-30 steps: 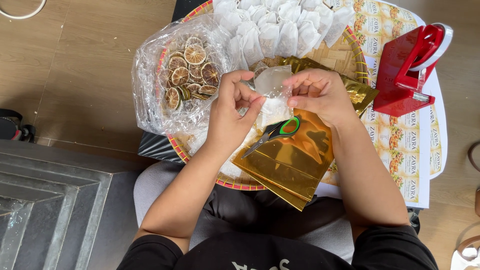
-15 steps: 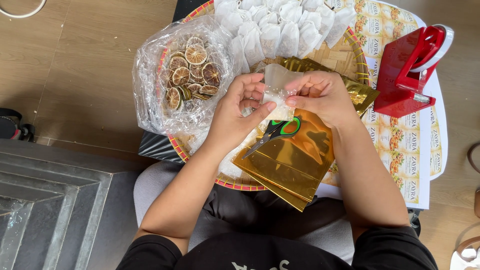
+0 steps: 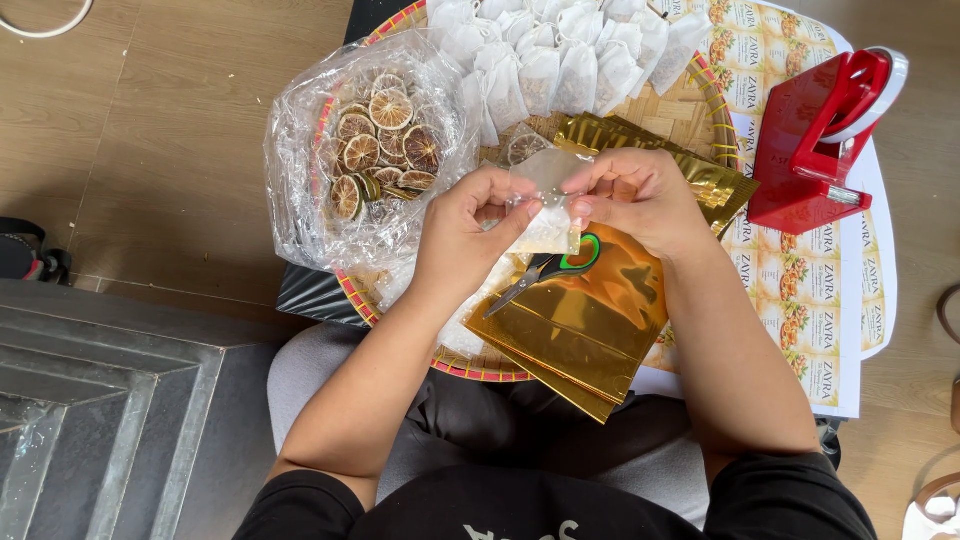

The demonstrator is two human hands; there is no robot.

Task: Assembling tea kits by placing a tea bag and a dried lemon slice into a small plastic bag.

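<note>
My left hand (image 3: pixel 468 232) and my right hand (image 3: pixel 648 198) both pinch a small white translucent sachet (image 3: pixel 548 200), held above a round woven tray (image 3: pixel 716 118). Below the sachet lie scissors with a green and black handle (image 3: pixel 550 270) on a stack of gold foil pouches (image 3: pixel 580 325). To the left, a clear plastic bag of dried citrus slices (image 3: pixel 375 150) lies open on the tray. Several filled white sachets (image 3: pixel 560 50) are lined up along the tray's far side.
A red tape dispenser (image 3: pixel 822 140) stands to the right on sheets of printed labels (image 3: pixel 810 290). More gold pouches (image 3: pixel 700 175) lie behind my right hand. A grey stepped metal surface (image 3: pixel 110 400) is at the lower left, wooden floor beyond.
Both hands have kept working the sachet in place; the fingers have shifted slightly on it and the sachet is held a little more upright.
</note>
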